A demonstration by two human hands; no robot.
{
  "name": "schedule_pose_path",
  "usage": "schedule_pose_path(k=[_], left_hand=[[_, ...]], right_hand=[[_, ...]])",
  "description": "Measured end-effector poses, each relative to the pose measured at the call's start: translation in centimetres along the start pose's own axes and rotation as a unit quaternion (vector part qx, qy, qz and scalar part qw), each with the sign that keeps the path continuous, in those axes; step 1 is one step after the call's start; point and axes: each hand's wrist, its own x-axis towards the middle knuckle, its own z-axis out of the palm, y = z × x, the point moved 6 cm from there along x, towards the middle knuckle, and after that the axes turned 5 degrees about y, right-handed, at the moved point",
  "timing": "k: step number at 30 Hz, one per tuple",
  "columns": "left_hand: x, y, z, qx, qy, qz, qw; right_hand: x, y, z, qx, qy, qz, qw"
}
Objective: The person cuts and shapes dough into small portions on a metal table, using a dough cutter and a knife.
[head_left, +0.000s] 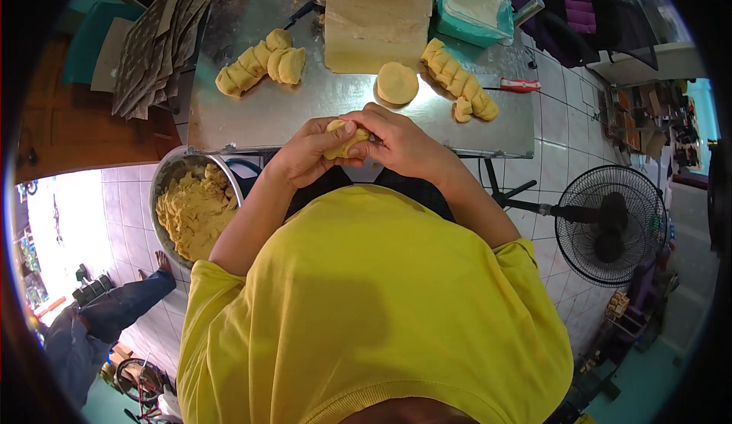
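Between my two hands, in front of my chest at the table's near edge, is a lump of yellow dough (341,148). My left hand (311,149) is wrapped round it from the left, thumb on top. From the right, the fingers of my right hand (390,140) close over the same lump. Just beyond my hands a flat round of dough (397,83) lies on the metal table (305,123). Cut dough pieces (255,67) lie in a bent row at left, and another row of pieces (460,81) slants at right.
A brown board (377,27) lies at the table's far side beside a teal tub (474,8). A red-handled knife (520,85) is at the right edge. A large pot of dough (194,214) stands at left, a black fan (610,226) at right. Another person's leg (122,306) shows lower left.
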Motion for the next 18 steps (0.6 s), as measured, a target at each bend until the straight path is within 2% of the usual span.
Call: schedule_pose_path(k=[2, 6, 9, 11, 12, 14, 18], left_hand=[[-0.1, -0.1, -0.2, 0.007, 0.007, -0.006, 1.0], [-0.2, -0.2, -0.3, -0.004, 0.024, -0.011, 1.0], [-0.1, -0.1, -0.7, -0.01, 0.027, -0.007, 1.0], [-0.1, -0.4, -1.0, -0.017, 0.016, -0.031, 0.999], [-0.2, -0.4, -1.2, -0.018, 0.015, -0.031, 0.999], [-0.2, -0.2, -1.6, -0.025, 0.013, -0.029, 0.999], [-0.6, 0.2, -1.8, -0.073, 0.053, 0.028, 0.996]], right_hand=[[-0.1, -0.4, 0.0, -0.022, 0.031, -0.051, 0.998], [-0.2, 0.1, 0.0, -0.029, 0.099, -0.086, 0.991], [0.0, 0.5, 0.2, 0.014, 0.072, -0.042, 0.996], [0.2, 1.2, 1.2, 0.157, 0.003, 0.091, 0.983], [0.4, 1.3, 1.3, 0.157, 0.003, 0.092, 0.983], [1.1, 0.4, 1.3, 0.078, 0.026, -0.004, 0.997], [1.9, 0.5, 2.0, 0.075, 0.077, -0.033, 0.994]])
